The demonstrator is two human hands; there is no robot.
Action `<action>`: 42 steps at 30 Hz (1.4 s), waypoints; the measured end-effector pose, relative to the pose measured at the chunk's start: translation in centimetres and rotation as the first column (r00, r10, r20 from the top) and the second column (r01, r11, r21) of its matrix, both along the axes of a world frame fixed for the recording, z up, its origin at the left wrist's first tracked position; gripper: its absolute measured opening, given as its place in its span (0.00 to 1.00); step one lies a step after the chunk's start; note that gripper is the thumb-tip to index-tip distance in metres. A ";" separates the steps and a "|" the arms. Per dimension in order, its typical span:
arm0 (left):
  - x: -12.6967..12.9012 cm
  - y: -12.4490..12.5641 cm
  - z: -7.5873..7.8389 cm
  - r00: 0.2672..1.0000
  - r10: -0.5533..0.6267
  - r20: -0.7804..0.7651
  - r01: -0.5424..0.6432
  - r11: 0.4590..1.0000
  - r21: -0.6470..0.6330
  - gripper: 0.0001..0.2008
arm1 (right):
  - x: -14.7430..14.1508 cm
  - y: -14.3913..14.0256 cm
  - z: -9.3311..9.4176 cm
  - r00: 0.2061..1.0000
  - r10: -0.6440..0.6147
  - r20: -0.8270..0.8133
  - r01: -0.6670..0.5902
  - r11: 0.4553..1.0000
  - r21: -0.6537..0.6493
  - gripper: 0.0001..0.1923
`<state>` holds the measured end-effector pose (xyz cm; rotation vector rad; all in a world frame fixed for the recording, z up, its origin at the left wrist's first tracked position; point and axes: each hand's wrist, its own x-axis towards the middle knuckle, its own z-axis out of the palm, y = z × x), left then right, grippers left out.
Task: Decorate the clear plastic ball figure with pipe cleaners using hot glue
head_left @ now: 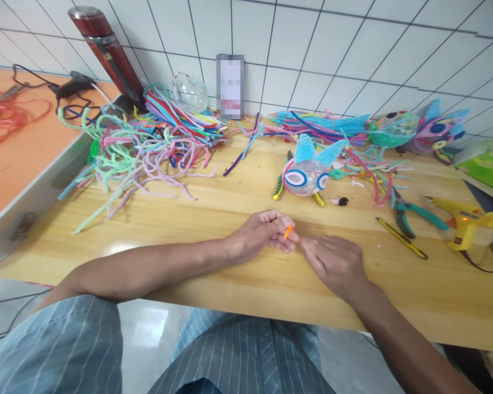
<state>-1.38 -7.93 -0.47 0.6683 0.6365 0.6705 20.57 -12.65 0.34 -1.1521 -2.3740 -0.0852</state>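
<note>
Between the thumb and fingers of my left hand (265, 234) is a short orange piece (288, 232), seemingly pipe cleaner. Close beside it, my right hand (334, 261) is closed, its fingertips pinched near the orange piece's end; what they grip is too small to make out. Beyond both hands sits a clear ball creature (308, 180) with blue pipe-cleaner ears, ringed oval eyes and yellow-and-green feet. A small dark pompom-like bit (343, 202) lies in front of it, on the wooden table (230, 279).
Heaped pipe cleaners (160, 153) cover the left side, with a red thermos (107, 57) behind. A phone (230, 87) leans on the tiled wall. Pliers (423, 214), a yellow cutter knife (401, 238) and a lit glue gun (464, 219) lie right. Another finished fish (437, 128) stands back right.
</note>
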 end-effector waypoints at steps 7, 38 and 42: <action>0.0 0.1 -0.6 0.995 -0.102 -0.006 0.102 0.986 0.132 0.29 | 1.6 0.7 -0.4 0.980 -0.142 -0.139 0.098 0.953 -0.288 0.16; -0.3 1.1 -0.4 0.997 0.054 -0.047 -0.058 0.996 -0.067 0.18 | 0.4 -0.6 0.2 0.972 -0.116 -0.202 0.031 0.924 -0.381 0.17; -0.3 0.8 0.5 0.992 0.125 0.024 -0.123 0.990 -0.067 0.19 | -0.6 -1.9 1.5 0.926 -0.274 -0.260 0.036 0.750 -0.661 0.21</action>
